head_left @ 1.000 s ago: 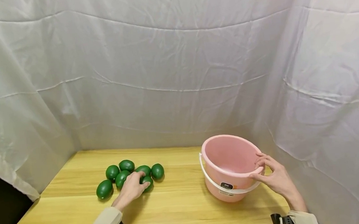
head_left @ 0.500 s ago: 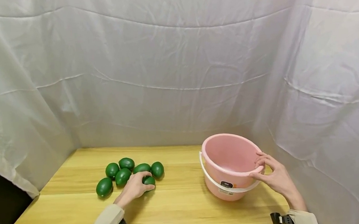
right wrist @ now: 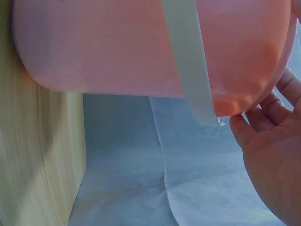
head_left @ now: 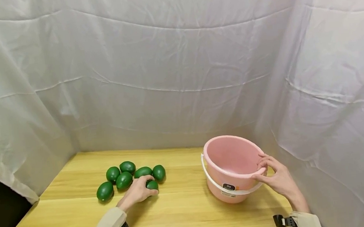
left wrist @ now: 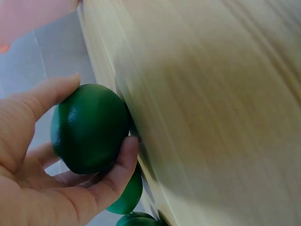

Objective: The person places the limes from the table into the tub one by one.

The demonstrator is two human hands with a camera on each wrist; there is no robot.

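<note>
My left hand (head_left: 138, 191) grips a dark green lime (head_left: 152, 185) on the table, at the near right of a cluster of similar limes. In the left wrist view the thumb lies along one side of this lime (left wrist: 91, 127) and the fingers curl round the other. At the right, my right hand (head_left: 277, 178) holds the rim of a pink bucket (head_left: 218, 176), thumb outside and fingers over the edge. The bucket stands upright, its white handle (right wrist: 186, 52) hanging down against the front. Its lower inside is hidden.
Several more limes lie left of and behind my left hand, among them one lime (head_left: 105, 191) at the far left and another lime (head_left: 159, 173) at the right end. Pale curtains (head_left: 169, 118) enclose the wooden table (head_left: 183, 213) at the back and sides.
My left hand has drawn slightly toward me and to the right with its lime, leaving a small gap from the lime behind. The right hand and bucket stay put.
</note>
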